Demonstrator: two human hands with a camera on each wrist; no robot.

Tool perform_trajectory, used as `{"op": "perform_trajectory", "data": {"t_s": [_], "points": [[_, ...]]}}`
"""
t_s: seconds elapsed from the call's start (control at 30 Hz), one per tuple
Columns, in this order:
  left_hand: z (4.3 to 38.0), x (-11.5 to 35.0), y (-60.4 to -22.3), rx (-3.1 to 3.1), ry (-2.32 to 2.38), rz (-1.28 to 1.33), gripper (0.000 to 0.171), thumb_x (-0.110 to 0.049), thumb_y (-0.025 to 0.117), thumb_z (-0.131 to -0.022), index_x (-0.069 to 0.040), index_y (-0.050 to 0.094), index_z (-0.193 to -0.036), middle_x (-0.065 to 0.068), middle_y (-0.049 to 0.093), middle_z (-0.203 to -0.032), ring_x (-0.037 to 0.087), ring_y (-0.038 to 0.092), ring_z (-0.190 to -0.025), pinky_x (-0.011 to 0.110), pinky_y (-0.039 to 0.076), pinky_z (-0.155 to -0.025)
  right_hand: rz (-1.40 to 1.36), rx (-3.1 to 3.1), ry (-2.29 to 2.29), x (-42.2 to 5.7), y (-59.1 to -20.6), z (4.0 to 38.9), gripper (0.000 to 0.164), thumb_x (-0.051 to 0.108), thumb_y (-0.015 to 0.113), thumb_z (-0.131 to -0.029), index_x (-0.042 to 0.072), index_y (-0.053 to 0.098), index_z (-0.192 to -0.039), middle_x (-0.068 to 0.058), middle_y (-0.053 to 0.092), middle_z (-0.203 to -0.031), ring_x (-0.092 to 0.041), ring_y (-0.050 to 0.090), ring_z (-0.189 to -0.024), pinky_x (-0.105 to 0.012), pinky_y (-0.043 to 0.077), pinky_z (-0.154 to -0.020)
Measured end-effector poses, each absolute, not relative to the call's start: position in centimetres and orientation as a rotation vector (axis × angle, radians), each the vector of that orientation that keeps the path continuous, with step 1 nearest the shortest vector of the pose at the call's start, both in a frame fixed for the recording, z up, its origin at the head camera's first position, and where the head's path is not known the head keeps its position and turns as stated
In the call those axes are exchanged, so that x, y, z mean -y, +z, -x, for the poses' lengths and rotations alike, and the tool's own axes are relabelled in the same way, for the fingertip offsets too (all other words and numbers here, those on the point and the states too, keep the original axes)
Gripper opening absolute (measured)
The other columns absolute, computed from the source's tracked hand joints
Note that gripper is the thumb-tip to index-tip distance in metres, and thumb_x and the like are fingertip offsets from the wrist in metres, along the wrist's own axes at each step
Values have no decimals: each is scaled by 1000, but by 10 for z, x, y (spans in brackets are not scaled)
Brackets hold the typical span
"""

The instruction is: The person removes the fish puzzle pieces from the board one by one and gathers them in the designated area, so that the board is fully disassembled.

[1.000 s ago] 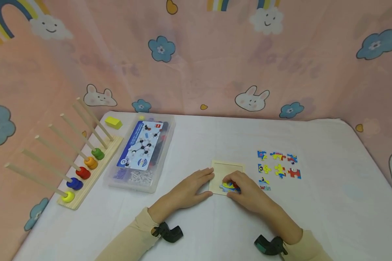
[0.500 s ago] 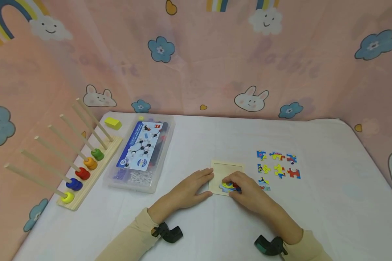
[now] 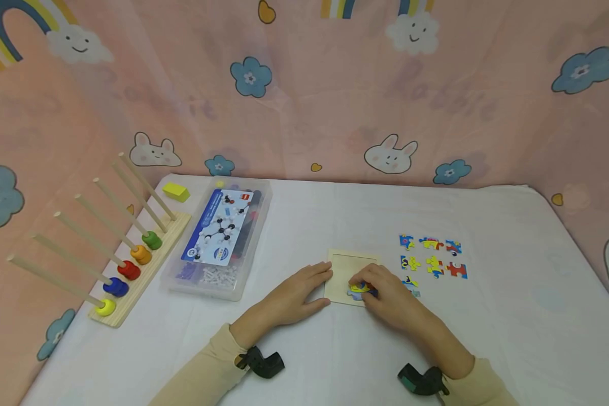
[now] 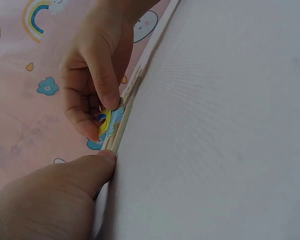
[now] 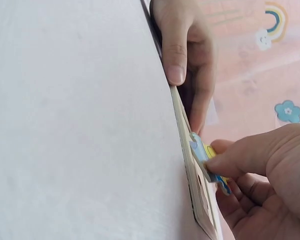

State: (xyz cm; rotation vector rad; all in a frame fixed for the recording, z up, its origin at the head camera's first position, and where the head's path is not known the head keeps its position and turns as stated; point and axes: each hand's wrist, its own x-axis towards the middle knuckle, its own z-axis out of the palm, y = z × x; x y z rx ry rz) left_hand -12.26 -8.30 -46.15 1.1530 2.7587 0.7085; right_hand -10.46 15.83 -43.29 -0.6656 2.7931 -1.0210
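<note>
A small pale wooden puzzle tray (image 3: 341, 275) with a raised rim lies flat on the white cloth. My left hand (image 3: 298, 290) rests against its left edge, fingers extended and thumb tip at the near corner. Over the near right part of the tray, my right hand (image 3: 389, 294) pinches a blue and yellow jigsaw piece (image 3: 356, 294) between thumb and fingers. Both wrist views show this jigsaw piece (image 5: 202, 152) tilted at the tray's rim, partly covered by the fingers. Right of the tray lie several loose jigsaw pieces (image 3: 433, 266) in rough rows, the nearest partly hidden by the right hand.
At the left, a wooden peg stand (image 3: 147, 265) with coloured rings has tall slanting pegs. Beside it lie a clear plastic case (image 3: 235, 282) with a molecule picture and a yellow block (image 3: 176, 191). A pink patterned cloth (image 3: 304, 113) hangs behind the table.
My right hand has shifted slightly to the right, and the pinched jigsaw piece has moved with it. The left hand stays at the tray's edge.
</note>
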Motion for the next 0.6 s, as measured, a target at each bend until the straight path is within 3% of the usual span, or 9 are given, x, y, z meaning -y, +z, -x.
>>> {"op": "perform_trajectory", "data": {"t_s": [0.6], "points": [[123, 83, -464, -2768, 716, -1168, 59, -36, 58, -94, -6, 43, -142, 3, 34, -153, 17, 30, -142, 32, 26, -118, 689, -2740, -935, -165, -433, 107, 32, 4, 68, -81, 13, 66, -112, 0, 59, -113, -16, 53, -103, -41, 50, -92]]}}
